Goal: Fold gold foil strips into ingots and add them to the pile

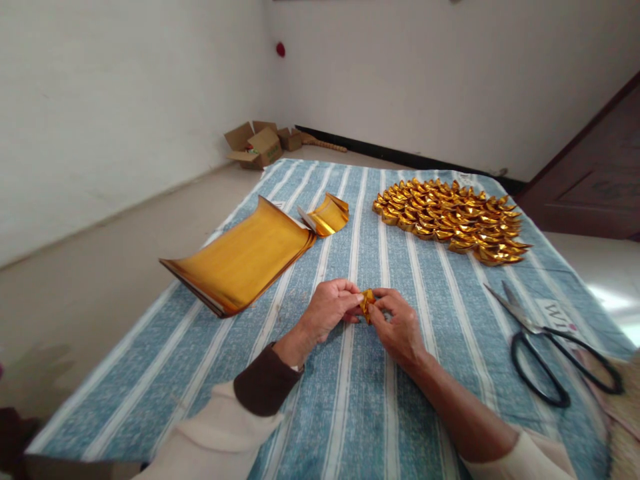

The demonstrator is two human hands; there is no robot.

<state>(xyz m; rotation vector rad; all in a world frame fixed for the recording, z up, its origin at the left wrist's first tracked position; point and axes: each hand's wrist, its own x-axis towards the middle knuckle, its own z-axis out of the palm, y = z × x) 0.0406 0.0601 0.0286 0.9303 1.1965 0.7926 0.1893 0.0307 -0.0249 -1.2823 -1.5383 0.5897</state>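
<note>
Left hand point(331, 308): pinches gold foil piece point(367, 304).
Right hand point(397, 325): pinches it too.
Far left: foil sheets point(245, 257).
Far right: folded ingots point(453, 219).
Right: scissors point(547, 349).

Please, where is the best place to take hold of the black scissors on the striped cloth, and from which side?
Probably the two black handle loops of the scissors, approached from the near right edge of the cloth. The loops point toward the person and lie flat and free, while the open blades point away toward the pile of gold pieces.
</note>
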